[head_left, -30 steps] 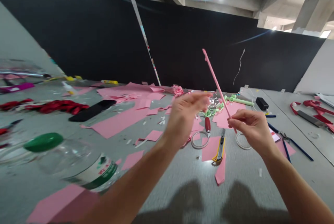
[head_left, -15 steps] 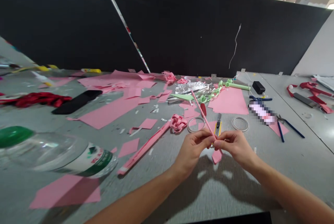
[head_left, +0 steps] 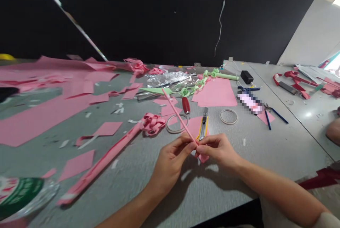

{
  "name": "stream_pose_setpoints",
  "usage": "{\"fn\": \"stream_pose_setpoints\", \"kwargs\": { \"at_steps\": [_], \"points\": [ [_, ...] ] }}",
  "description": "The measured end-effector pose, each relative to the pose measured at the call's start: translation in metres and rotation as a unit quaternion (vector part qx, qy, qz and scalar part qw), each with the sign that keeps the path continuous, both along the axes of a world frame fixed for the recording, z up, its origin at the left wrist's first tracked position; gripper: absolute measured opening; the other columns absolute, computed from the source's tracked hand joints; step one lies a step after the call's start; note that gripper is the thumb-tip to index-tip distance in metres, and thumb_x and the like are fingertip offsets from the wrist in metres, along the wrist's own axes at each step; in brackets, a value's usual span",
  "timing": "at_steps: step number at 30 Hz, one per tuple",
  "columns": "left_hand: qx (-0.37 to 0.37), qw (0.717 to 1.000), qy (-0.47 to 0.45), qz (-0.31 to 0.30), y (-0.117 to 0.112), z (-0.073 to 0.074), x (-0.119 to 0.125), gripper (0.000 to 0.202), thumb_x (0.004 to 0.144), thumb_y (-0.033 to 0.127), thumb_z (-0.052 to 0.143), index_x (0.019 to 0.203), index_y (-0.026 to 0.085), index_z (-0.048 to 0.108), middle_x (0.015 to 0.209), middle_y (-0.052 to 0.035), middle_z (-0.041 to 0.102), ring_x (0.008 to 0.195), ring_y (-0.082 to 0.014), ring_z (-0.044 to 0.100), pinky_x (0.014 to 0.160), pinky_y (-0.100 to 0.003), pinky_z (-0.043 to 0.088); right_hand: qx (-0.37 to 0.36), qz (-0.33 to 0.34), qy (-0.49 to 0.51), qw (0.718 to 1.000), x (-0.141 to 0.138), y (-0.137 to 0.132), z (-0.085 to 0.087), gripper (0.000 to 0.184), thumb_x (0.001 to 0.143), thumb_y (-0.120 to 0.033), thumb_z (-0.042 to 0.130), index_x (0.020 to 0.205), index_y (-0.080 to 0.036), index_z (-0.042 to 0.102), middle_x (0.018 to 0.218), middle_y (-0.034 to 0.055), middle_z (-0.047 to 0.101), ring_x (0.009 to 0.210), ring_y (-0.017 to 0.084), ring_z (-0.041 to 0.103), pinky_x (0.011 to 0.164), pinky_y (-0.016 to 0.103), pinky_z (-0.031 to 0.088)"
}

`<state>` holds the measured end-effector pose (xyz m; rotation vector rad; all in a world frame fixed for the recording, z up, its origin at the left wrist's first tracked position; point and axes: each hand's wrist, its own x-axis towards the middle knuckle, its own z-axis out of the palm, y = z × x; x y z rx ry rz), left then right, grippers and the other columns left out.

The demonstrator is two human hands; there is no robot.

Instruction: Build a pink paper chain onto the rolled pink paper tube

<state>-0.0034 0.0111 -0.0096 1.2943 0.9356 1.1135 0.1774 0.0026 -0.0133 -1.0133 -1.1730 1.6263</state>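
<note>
On the grey counter (head_left: pixel 265 146), the left hand (head_left: pixel 172 159) and right hand (head_left: pixel 221 151) meet at the near end of a slim pink stick (head_left: pixel 178 114), fingers pinched closed on it (probably for fine control), its far length free; the cutter (head_left: pixel 203 125) lies just beyond, presumably for easy reach.

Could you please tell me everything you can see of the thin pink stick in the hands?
The stick is pink, long, slender and nearly straight, perhaps paper-wrapped. The fingertips of the left hand and right hand pinch it near its lower end, hiding part of it. From there it slants away toward the picture's upper left, passing in view across a pale ring. Whether its far end touches anything is unclear.
</note>
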Motion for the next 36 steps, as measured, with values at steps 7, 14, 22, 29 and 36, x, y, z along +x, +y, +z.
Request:
{"fn": "stream_pose_setpoints", "kwargs": {
  "at_steps": [7, 14, 22, 29, 36],
  "points": [
    [-0.040, 0.999, -0.005, -0.013, -0.001, 0.008, 0.005, 0.022, 0.084, 0.042, 0.088, 0.084, 0.021, 0.083, 0.086, -0.0051, 0.076, 0.083, -0.0235, 0.071, 0.080, -0.034, 0.059, -0.027, -0.042, 0.024, 0.998, -0.002, -0.003, -0.004, 0.050, 0.073, -0.062, 0.094, 0.083, -0.015, 0.083, 0.066, 0.0007, 0.070, 0.057, 0.012, 0.059, 0.060, 0.028, 0.052],
    [-0.095, 0.995, -0.042, 0.008, 0.009, 0.000, -0.003, 0.029, 0.072, 0.048, 0.097, 0.081, 0.023, 0.085, 0.084, -0.0046, 0.077, 0.080, -0.0213, 0.068, 0.076, -0.032, 0.057, 0.123, 0.015, -0.185, 0.975, 0.035, -0.004, 0.024, 0.022, 0.094, -0.042, 0.078, 0.101, -0.023, 0.086, 0.091, 0.0058, 0.079, 0.081, 0.019, 0.071, 0.073, 0.033, 0.054],
    [-0.107, 0.992, -0.061, -0.024, 0.011, 0.004, 0.001, 0.026, 0.074, 0.048, 0.095, 0.080, 0.023, 0.087, 0.083, -0.0063, 0.076, 0.075, -0.0197, 0.061, 0.069, -0.033, 0.050, 0.157, -0.003, -0.603, 0.782, 0.155, -0.014, 0.037, 0.012, 0.093, -0.028, 0.077, 0.102, -0.023, 0.083, 0.108, 0.0069, 0.079, 0.085, 0.021, 0.069, 0.081, 0.036, 0.048],
    [-0.127, 0.987, -0.095, -0.026, 0.009, 0.005, 0.001, 0.027, 0.073, 0.044, 0.095, 0.075, 0.020, 0.084, 0.078, -0.0042, 0.070, 0.070, -0.0160, 0.054, 0.065, -0.030, 0.046, 0.133, 0.009, -0.586, 0.799, 0.160, -0.014, 0.032, 0.011, 0.091, -0.025, 0.073, 0.081, -0.022, 0.074, 0.082, 0.0039, 0.072, 0.073, 0.020, 0.063, 0.070, 0.034, 0.045],
    [-0.141, 0.984, -0.104, -0.025, 0.005, 0.006, 0.003, 0.028, 0.075, 0.043, 0.094, 0.071, 0.020, 0.080, 0.074, -0.0022, 0.066, 0.069, -0.0154, 0.053, 0.065, -0.029, 0.046, 0.089, -0.076, -0.239, 0.964, 0.078, -0.039, 0.052, 0.019, 0.095, -0.042, 0.078, 0.088, -0.024, 0.073, 0.092, 0.0042, 0.073, 0.084, 0.020, 0.067, 0.071, 0.031, 0.053]
  ]
}}
